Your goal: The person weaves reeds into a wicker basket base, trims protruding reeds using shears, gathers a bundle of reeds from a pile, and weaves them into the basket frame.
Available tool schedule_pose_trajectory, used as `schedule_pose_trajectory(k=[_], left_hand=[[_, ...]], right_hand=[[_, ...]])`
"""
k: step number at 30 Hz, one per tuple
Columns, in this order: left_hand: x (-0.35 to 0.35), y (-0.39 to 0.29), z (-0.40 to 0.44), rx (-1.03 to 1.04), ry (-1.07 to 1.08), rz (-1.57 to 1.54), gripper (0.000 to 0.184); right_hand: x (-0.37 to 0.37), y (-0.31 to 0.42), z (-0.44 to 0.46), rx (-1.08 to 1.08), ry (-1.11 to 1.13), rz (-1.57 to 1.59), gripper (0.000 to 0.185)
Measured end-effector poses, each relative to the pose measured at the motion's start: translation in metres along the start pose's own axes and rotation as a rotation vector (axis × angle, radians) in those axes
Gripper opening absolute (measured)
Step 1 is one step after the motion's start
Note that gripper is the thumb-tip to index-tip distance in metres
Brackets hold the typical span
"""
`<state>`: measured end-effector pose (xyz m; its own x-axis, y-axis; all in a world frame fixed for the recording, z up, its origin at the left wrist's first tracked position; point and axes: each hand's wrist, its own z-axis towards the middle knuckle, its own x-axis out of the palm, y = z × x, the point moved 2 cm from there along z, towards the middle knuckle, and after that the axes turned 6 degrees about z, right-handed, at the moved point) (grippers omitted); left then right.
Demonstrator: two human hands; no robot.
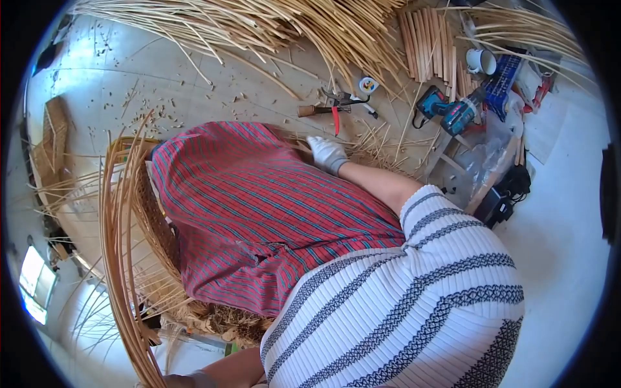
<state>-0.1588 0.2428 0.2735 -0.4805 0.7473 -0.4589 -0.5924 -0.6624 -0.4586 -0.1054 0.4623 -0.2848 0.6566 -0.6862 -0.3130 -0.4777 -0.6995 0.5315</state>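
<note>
At the bottom edge is part of my left hand in a grey glove. It lies beside the lower end of a bundle of long canes, and its fingers are cut off by the frame. Higher up, my right hand in a white glove is at the far edge of a red plaid cloth draped over my lap. Its fingers look curled, and what they hold is hidden. Left of the cloth shows the woven wall of a wicker basket, with canes sticking out around it.
Long canes lie in a heap across the top, near a stack of short sticks. Pliers, a cordless drill, a white mug and a plastic bag rest on the floor. Cane offcuts are scattered about.
</note>
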Motion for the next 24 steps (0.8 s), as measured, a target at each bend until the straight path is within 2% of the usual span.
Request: schedule_pose_trajectory(k=[2,3,5,6,9,12,14,16,17,19,20,22,23,24], left_hand=[[0.002,0.001,0.001,0.009,0.001,-0.03,0.027],[0.0,0.002,-0.001,0.014,-0.006,-0.031,0.027],[-0.004,0.002,-0.002,0.025,0.025,-0.083,0.026],[0.001,0.0,-0.003,0.036,0.023,-0.083,0.026],[0.015,-0.007,-0.006,0.034,0.012,-0.036,0.027],[0.019,-0.013,-0.008,0.041,0.018,0.005,0.029],[0.018,-0.016,-0.01,0.013,0.019,-0.001,0.031],[0.014,-0.021,-0.01,0.023,0.023,-0.005,0.031],[0.013,-0.022,-0.011,0.026,0.029,-0.017,0.032],[0.012,-0.021,-0.012,0.033,-0.003,-0.036,0.032],[0.012,-0.02,-0.014,0.044,-0.039,-0.054,0.032],[0.012,-0.022,-0.016,0.032,-0.047,-0.024,0.032],[0.011,-0.023,-0.017,0.025,-0.054,0.009,0.032],[0.011,-0.024,-0.019,0.026,-0.059,0.013,0.032]], right_hand=[[0.04,-0.047,0.018,-0.263,-0.284,0.102,0.035],[0.034,-0.051,0.018,-0.316,-0.214,0.14,0.032],[0.01,-0.054,0.003,-0.263,0.011,-0.091,0.035],[0.012,-0.071,-0.002,-0.382,-0.026,-0.184,0.033],[0.019,-0.106,-0.019,-0.489,-0.051,-0.276,0.026],[0.017,-0.112,-0.027,-0.478,-0.007,-0.423,0.025],[0.023,-0.112,-0.016,-0.441,0.014,-0.412,0.023],[0.026,-0.111,-0.012,-0.212,0.086,-0.37,0.024],[0.022,-0.112,-0.007,-0.205,0.091,-0.429,0.024],[-0.007,-0.11,-0.015,-0.203,-0.048,-0.525,0.029],[-0.021,-0.111,-0.01,-0.201,-0.186,-0.712,0.034],[-0.084,-0.073,-0.054,-0.135,-0.736,-0.509,0.041],[-0.108,-0.053,-0.062,-0.101,-0.678,-0.477,0.048],[-0.113,-0.042,-0.057,-0.135,-0.585,-0.467,0.045]])
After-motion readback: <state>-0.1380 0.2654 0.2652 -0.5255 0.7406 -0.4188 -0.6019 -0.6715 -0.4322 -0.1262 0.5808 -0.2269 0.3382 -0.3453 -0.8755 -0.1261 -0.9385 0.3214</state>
